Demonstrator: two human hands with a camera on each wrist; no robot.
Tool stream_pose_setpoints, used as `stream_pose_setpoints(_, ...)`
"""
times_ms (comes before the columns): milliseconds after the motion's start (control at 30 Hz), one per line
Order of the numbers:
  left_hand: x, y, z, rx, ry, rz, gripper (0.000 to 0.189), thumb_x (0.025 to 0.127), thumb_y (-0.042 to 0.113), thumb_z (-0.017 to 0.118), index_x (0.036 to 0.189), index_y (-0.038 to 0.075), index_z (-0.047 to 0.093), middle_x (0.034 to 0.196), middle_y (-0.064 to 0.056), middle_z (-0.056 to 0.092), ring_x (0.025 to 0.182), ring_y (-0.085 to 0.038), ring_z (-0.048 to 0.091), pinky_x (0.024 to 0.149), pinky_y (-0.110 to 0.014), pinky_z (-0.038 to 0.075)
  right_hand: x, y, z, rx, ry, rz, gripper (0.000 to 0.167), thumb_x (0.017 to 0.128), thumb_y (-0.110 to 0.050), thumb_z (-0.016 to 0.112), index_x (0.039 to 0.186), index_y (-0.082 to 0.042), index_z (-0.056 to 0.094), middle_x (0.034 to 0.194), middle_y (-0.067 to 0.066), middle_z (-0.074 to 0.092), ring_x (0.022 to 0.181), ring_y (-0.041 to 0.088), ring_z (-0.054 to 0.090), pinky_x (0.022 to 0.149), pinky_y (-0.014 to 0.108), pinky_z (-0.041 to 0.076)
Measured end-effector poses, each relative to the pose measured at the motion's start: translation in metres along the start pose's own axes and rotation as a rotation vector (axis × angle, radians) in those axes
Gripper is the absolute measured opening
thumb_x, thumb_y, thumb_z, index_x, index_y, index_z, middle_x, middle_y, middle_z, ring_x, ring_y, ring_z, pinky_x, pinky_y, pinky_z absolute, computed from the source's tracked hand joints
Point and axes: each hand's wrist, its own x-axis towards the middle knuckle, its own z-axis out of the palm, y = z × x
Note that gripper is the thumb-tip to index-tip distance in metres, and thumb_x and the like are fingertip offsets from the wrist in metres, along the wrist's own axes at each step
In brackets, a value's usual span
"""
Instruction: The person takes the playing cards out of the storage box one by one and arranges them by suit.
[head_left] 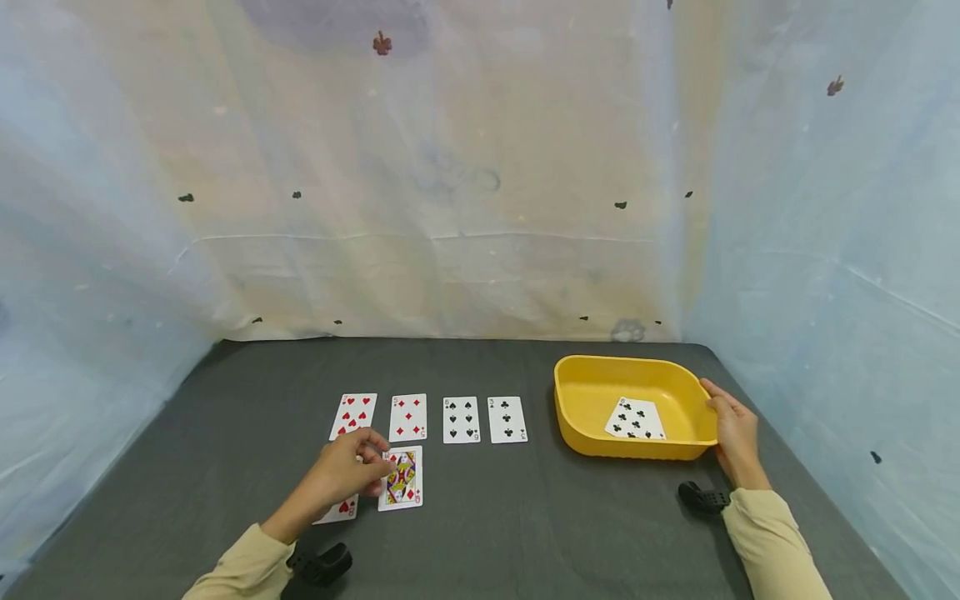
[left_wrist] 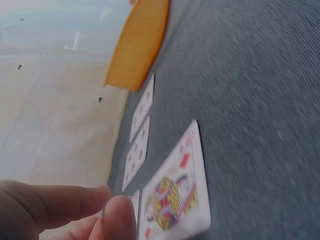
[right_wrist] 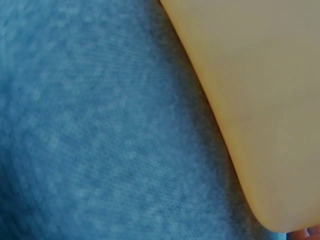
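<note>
My left hand (head_left: 351, 465) pinches a queen of diamonds (head_left: 405, 487) near its upper left corner, low over the table. In the left wrist view the thumb (left_wrist: 120, 212) is in front of that card's near side. Partly under the left hand lies another red heart card (head_left: 343, 509). Just beyond is a row of face-up cards: a hearts card (head_left: 354, 411), a diamonds card (head_left: 408, 417), a spades card (head_left: 461, 419) and a clubs card (head_left: 507, 418). My right hand (head_left: 737, 435) grips the right end of a yellow tray (head_left: 633, 450), in which a clubs card (head_left: 636, 418) lies face up.
A dark grey cloth (head_left: 510, 533) covers the table. Patterned hangings (head_left: 465, 167) stand behind the table and along both sides. Dark straps with a device sit at both wrists. The right wrist view shows mostly cloth and the tray's wall (right_wrist: 270, 110).
</note>
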Motion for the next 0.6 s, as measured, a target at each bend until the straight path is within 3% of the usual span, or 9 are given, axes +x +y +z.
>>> stream_pose_setpoints(300,0.009,0.016,0.008,-0.211,-0.153,0.018,0.030,0.088,0.010,0.072,0.106,-0.008,0.056,0.080,-0.015,0.061,0.059,-0.017,0.060,0.058,-0.037,0.056,0.001,0.000,0.001,-0.057,0.023,0.011,0.045,0.104,-0.021,0.036,0.146,-0.007,0.041,0.153,0.011,0.033,0.137,0.026,0.035,0.085,0.016,0.045)
stream_pose_setpoints(600,0.019,0.033,0.023,-0.257,-0.163,0.045,0.028,0.091,0.016,0.069,0.106,-0.004,0.059,0.088,-0.019,0.058,0.067,-0.020,0.061,0.065,-0.043,0.056,0.001,-0.001,0.002,-0.031,0.032,0.022,0.045,0.103,-0.020,0.038,0.146,-0.007,0.042,0.152,0.008,0.035,0.137,0.022,0.034,0.091,0.018,0.043)
